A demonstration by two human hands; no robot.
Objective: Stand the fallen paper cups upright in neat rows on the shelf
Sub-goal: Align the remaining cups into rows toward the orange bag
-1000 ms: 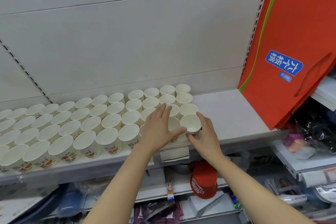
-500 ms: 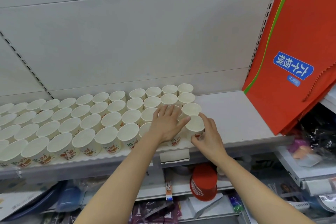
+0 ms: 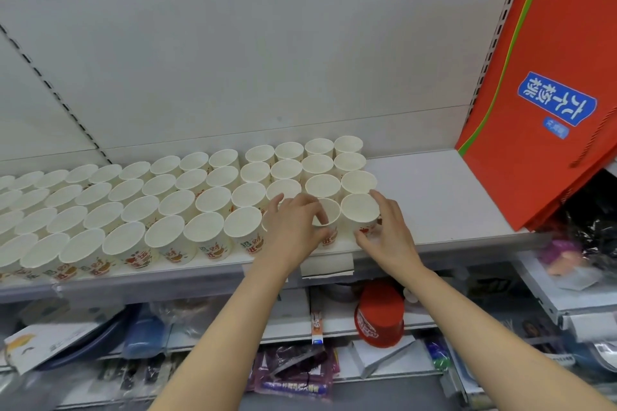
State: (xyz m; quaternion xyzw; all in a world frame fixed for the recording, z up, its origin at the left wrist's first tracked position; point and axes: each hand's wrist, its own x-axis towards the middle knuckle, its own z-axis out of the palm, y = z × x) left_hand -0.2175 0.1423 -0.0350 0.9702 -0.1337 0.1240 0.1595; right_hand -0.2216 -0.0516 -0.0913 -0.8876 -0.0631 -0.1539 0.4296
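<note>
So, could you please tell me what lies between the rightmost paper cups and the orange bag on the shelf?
Nothing: in the head view, the shelf is bare between the rightmost paper cups and the orange bag.

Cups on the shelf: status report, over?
Left hand grips one front-row cup. Right hand grips the end cup. All cups in view upright. Nothing blocking.

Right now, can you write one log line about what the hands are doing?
left hand: grips second front cup | right hand: grips end front cup | cups: upright on shelf
</note>
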